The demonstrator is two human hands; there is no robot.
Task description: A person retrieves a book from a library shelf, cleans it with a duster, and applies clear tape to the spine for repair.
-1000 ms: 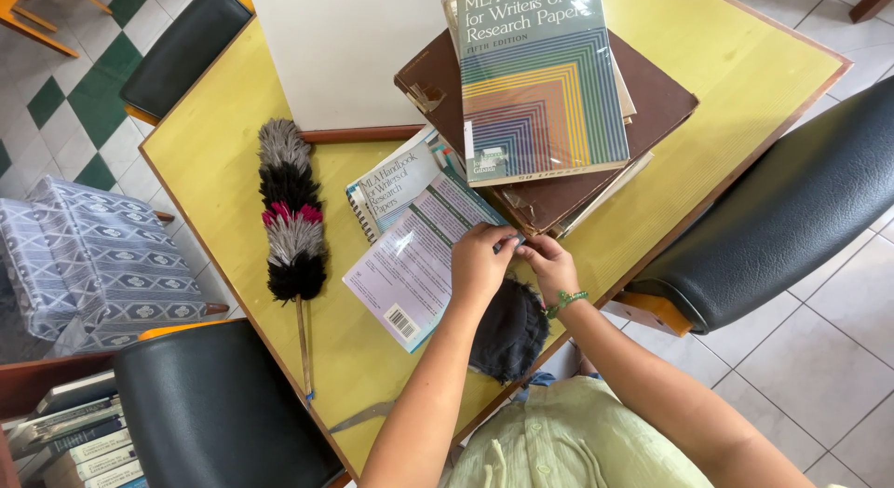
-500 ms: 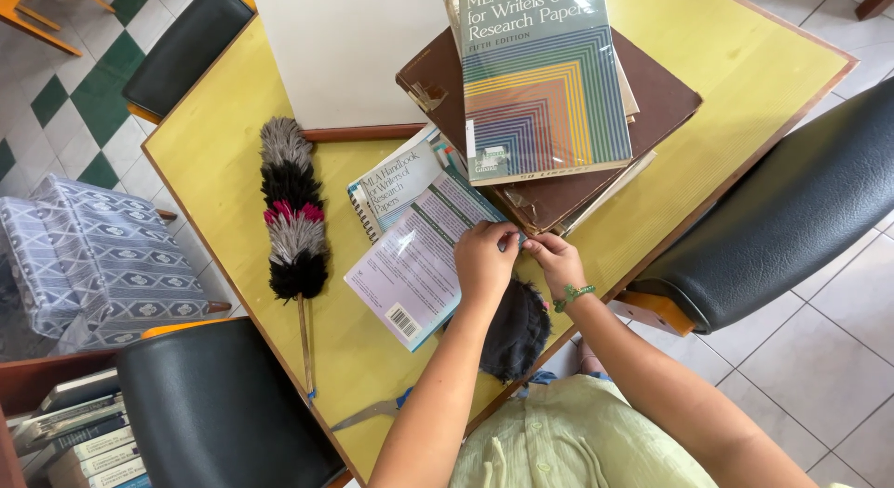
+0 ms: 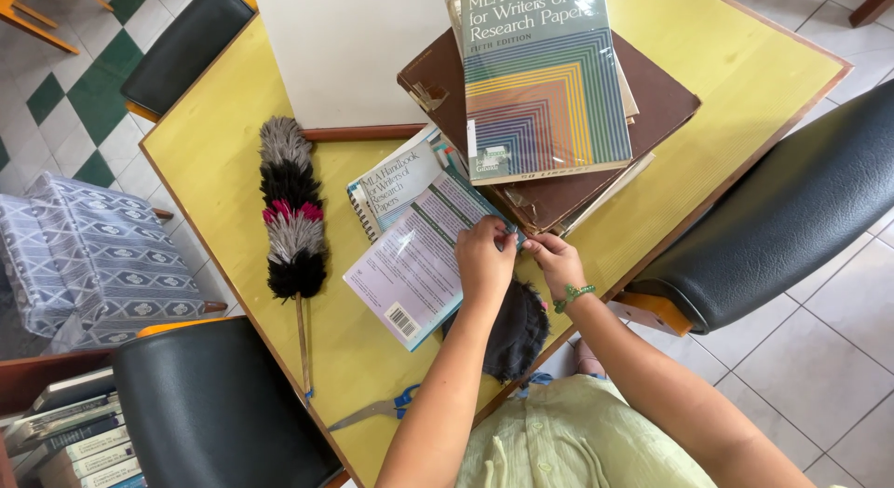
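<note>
- Scissors [image 3: 377, 411] are seen at the bottom centre on the yellow table [image 3: 214, 162].
- A dark cloth [image 3: 510, 334] lies under the wrists.
- Left hand [image 3: 484, 259] and right hand [image 3: 553, 257] are held mid-frame; the fingertips of both are pinched on the pale paperback [image 3: 421, 262] edge.
- A feather duster [image 3: 292, 218] is laid left of centre.
- A stack of books [image 3: 549, 97] is piled at the upper centre.

Bright even daylight, soft shadows, sharp focus, slight wide-angle edge distortion
</note>
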